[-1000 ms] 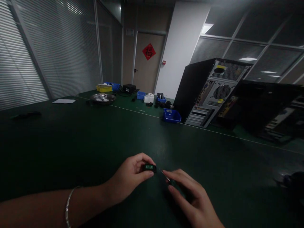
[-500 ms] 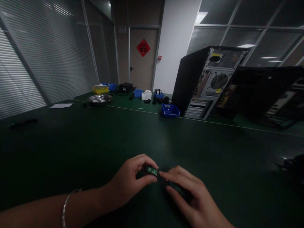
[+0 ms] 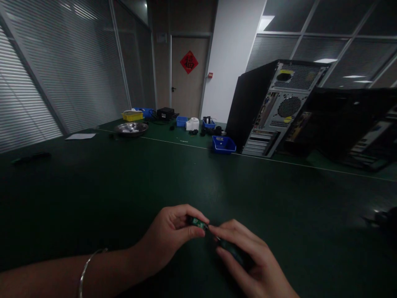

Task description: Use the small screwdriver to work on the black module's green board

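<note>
Between the thumb and fingers of my left hand point(image 3: 173, 234) is a small green circuit board point(image 3: 197, 222), which seems to sit in a dark housing. My right hand point(image 3: 248, 252) is closed around a dark-handled screwdriver point(image 3: 231, 248), partly hidden by the fingers. Its thin tip end points left and meets the right end of the board, close to my right index fingertip. Whether the tip touches a screw is too small to tell. Both hands are just above the dark green table point(image 3: 133, 186).
Farther back stand a blue bin point(image 3: 223, 145), a metal bowl point(image 3: 131, 129), a yellow tray point(image 3: 132, 116) and a large black computer tower point(image 3: 251, 107). White paper point(image 3: 80, 136) and a dark slim object point(image 3: 32, 157) lie left. A dark object point(image 3: 384, 221) is at the right edge.
The board has tilted slightly and shows less of its face, as the left fingers shift a little. The right hand stays almost in place with the screwdriver.
</note>
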`<action>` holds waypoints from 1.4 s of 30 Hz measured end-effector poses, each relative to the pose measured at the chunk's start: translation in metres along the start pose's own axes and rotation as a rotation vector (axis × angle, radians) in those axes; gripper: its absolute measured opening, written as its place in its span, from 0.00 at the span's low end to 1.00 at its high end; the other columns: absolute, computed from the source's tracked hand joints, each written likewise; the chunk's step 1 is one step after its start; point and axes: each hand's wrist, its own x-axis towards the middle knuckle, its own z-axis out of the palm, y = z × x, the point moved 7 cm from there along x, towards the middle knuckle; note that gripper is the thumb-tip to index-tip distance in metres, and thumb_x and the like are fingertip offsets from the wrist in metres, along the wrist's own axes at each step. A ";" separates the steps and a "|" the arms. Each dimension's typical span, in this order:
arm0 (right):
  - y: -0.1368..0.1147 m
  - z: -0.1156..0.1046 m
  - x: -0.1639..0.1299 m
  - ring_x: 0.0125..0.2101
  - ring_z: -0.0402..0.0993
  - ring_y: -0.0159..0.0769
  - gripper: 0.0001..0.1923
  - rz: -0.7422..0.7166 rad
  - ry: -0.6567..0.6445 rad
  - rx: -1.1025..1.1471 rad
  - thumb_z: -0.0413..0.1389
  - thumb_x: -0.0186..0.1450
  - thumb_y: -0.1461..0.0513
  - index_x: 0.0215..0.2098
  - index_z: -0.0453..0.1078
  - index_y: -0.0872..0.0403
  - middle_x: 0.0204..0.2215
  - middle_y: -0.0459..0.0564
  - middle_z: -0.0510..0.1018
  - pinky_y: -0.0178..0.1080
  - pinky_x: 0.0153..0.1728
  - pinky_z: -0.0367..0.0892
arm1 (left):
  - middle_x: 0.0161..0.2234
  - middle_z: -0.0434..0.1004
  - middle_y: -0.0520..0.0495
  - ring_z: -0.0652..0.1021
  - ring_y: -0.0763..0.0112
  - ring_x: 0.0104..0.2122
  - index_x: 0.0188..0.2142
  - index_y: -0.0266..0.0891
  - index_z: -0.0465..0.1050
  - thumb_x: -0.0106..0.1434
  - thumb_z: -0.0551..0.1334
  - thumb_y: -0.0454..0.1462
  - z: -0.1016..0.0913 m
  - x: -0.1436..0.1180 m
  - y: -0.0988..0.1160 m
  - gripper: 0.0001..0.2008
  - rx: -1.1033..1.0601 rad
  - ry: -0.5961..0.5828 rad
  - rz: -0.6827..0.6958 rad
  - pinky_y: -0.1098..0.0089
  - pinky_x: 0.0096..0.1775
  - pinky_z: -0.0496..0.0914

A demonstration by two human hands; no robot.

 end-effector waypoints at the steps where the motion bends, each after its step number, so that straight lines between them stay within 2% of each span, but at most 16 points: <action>1: 0.000 0.000 0.000 0.40 0.76 0.35 0.26 0.001 0.004 0.003 0.53 0.65 0.73 0.55 0.69 0.41 0.40 0.48 0.77 0.34 0.41 0.72 | 0.34 0.81 0.49 0.78 0.66 0.37 0.35 0.38 0.80 0.54 0.69 0.32 0.000 0.000 0.000 0.07 -0.007 -0.002 -0.006 0.66 0.42 0.69; 10: -0.003 -0.001 0.001 0.39 0.76 0.37 0.23 0.043 0.011 0.033 0.54 0.65 0.72 0.53 0.72 0.44 0.39 0.49 0.77 0.36 0.40 0.72 | 0.34 0.82 0.49 0.78 0.65 0.38 0.35 0.39 0.80 0.55 0.69 0.33 0.000 0.001 -0.003 0.07 -0.050 -0.039 -0.017 0.65 0.43 0.69; 19: -0.003 0.001 0.000 0.39 0.76 0.38 0.23 0.011 -0.018 0.005 0.54 0.65 0.72 0.54 0.71 0.45 0.39 0.51 0.76 0.37 0.39 0.72 | 0.32 0.79 0.51 0.76 0.69 0.35 0.36 0.38 0.79 0.55 0.69 0.33 -0.002 0.003 -0.003 0.07 0.031 -0.028 -0.001 0.68 0.39 0.68; 24: -0.005 0.000 0.003 0.36 0.76 0.38 0.23 -0.040 0.001 0.052 0.54 0.63 0.73 0.52 0.72 0.46 0.37 0.52 0.77 0.38 0.36 0.72 | 0.33 0.81 0.50 0.78 0.68 0.36 0.35 0.39 0.80 0.55 0.69 0.32 0.002 0.005 -0.006 0.07 -0.077 -0.100 -0.002 0.67 0.41 0.68; 28: -0.005 -0.001 0.002 0.38 0.77 0.38 0.21 0.001 0.003 0.045 0.54 0.63 0.72 0.51 0.72 0.47 0.38 0.52 0.78 0.38 0.38 0.72 | 0.35 0.80 0.49 0.78 0.67 0.38 0.36 0.38 0.79 0.56 0.69 0.32 0.002 0.006 -0.006 0.07 -0.106 -0.098 -0.008 0.66 0.42 0.68; 31: -0.003 -0.006 -0.002 0.40 0.77 0.39 0.24 0.043 0.053 -0.024 0.55 0.64 0.71 0.55 0.69 0.46 0.39 0.50 0.79 0.38 0.42 0.72 | 0.35 0.79 0.49 0.78 0.68 0.38 0.37 0.38 0.76 0.57 0.68 0.33 0.003 0.006 -0.007 0.07 -0.149 -0.096 -0.045 0.65 0.44 0.68; 34: -0.003 -0.007 -0.005 0.42 0.78 0.40 0.28 0.021 0.077 -0.078 0.57 0.62 0.71 0.58 0.65 0.45 0.42 0.50 0.80 0.39 0.46 0.71 | 0.35 0.77 0.50 0.77 0.69 0.38 0.40 0.38 0.72 0.59 0.66 0.32 0.008 0.005 -0.008 0.08 -0.183 -0.148 -0.068 0.66 0.43 0.68; 38: -0.005 0.001 -0.004 0.39 0.78 0.40 0.28 -0.032 -0.021 -0.044 0.55 0.61 0.72 0.58 0.66 0.46 0.41 0.52 0.79 0.37 0.39 0.73 | 0.39 0.74 0.51 0.77 0.70 0.37 0.45 0.42 0.62 0.59 0.66 0.32 0.013 0.004 -0.008 0.17 -0.264 -0.189 -0.005 0.67 0.41 0.68; 42: -0.005 0.002 -0.002 0.39 0.77 0.38 0.30 -0.036 -0.031 -0.004 0.55 0.62 0.73 0.59 0.65 0.45 0.40 0.51 0.78 0.36 0.40 0.72 | 0.39 0.73 0.49 0.78 0.68 0.37 0.44 0.42 0.58 0.61 0.65 0.32 0.014 0.003 -0.011 0.17 -0.287 -0.182 -0.003 0.63 0.42 0.69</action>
